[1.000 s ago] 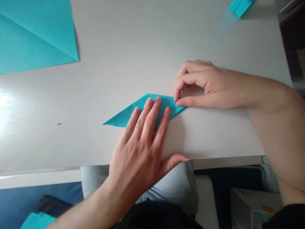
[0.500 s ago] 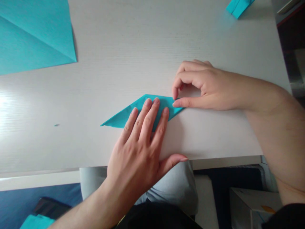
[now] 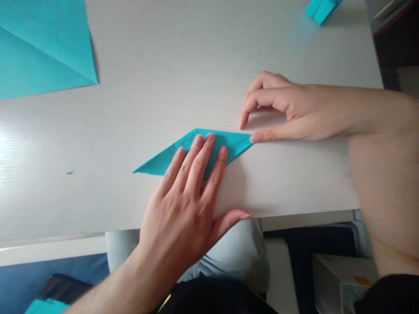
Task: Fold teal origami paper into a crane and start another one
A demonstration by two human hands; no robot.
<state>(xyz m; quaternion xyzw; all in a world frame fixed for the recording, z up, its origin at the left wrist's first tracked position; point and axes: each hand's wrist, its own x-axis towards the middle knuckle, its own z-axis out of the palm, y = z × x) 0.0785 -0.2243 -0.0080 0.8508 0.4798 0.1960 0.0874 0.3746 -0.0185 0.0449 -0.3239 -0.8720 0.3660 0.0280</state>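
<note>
**Two hands at one narrow fold of teal origami paper (image 3: 160,165)**

Paper shown as a long, pointed rhombus lying flat on a white wood-grain surface (image 3: 98,144), near the table's edge closest to the person. Left hand (image 3: 176,222): back uppermost, fingers (image 3: 204,159) slightly spread, their tips and pads pressed down on the middle of the fold, thumb (image 3: 232,220) held out on the bare surface. Right hand (image 3: 291,111): curled, with a gap between index finger (image 3: 258,102) and thumb (image 3: 266,136). The thumb tip meets the right point of the fold, and the index tip sits just above the paper's upper edge; no firm pinch can be confirmed.

Handling (judged): light, thin and soft, with little stiffness at the sharp points. The layers may slip or spring apart unless pressed, so the broad middle offers the safest hold.

Also shown: a larger creased teal paper sheet (image 3: 42,48), upper left; a small folded teal piece (image 3: 321,9), top edge; a teal piece (image 3: 46,306), lower left, below the table; a cardboard box (image 3: 340,283), lower right; the person's knee in grey trousers (image 3: 235,261).
</note>
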